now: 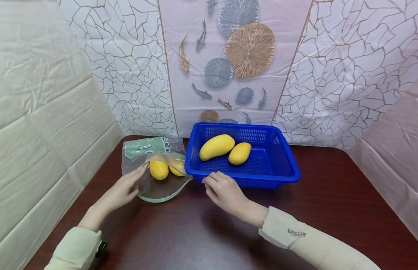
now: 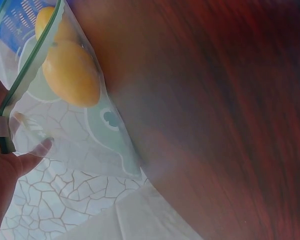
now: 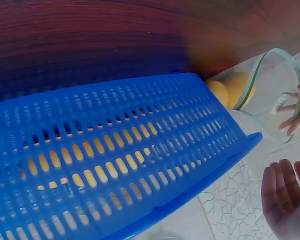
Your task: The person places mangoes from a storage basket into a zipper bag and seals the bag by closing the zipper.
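A clear zip bag (image 1: 161,192) with a pale green rim lies at the left of the table, its mouth spread wide. Inside it are two yellow mangoes (image 1: 159,170). My left hand (image 1: 122,189) is at the bag's left side, fingers extended along the rim and thumb apart; the left wrist view shows its thumb (image 2: 42,148) by the zip end. My right hand (image 1: 225,193), fingers loosely curled around nothing, hovers in front of a blue basket (image 1: 262,176) near its front left corner. The basket holds a long yellow mango (image 1: 217,147) and a smaller mango (image 1: 240,153).
The basket's left wall stands right against the bag. Patterned cloth (image 1: 138,67) hangs behind the table, and pale cloth (image 1: 43,123) closes off the left side. Dark reddish wood of the table (image 1: 340,195) extends to the right of the basket.
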A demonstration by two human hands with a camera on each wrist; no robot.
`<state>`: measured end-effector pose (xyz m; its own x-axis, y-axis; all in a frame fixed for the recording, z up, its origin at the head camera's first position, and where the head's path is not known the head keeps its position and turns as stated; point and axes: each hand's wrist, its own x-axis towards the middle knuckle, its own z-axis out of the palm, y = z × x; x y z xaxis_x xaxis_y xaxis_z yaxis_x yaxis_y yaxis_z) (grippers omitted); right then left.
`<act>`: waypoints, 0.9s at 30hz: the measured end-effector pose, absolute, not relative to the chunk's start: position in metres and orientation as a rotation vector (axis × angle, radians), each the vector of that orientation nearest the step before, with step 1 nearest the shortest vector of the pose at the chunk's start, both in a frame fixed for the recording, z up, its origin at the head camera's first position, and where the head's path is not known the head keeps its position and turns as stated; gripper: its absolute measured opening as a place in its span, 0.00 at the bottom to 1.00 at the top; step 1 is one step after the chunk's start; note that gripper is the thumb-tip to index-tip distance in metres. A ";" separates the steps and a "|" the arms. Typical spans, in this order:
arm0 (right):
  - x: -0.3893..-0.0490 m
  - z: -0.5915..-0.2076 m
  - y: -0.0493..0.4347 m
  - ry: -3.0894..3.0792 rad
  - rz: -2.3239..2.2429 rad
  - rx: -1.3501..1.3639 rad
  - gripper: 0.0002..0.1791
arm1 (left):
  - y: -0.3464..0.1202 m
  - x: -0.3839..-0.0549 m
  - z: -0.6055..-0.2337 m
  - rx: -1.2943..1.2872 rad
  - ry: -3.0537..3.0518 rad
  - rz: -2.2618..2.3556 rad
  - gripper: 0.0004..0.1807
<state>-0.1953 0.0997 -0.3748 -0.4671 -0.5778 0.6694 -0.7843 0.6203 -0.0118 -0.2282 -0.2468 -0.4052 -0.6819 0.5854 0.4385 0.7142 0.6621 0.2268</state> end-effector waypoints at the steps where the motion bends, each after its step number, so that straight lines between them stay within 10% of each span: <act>1: -0.195 -0.375 0.101 -2.209 0.428 1.056 0.04 | -0.247 -0.228 -0.405 -1.032 -2.551 -0.553 0.47; 27: -0.202 -0.379 0.143 -2.244 0.420 0.855 0.08 | -0.246 -0.227 -0.408 -1.031 -2.562 -0.572 0.50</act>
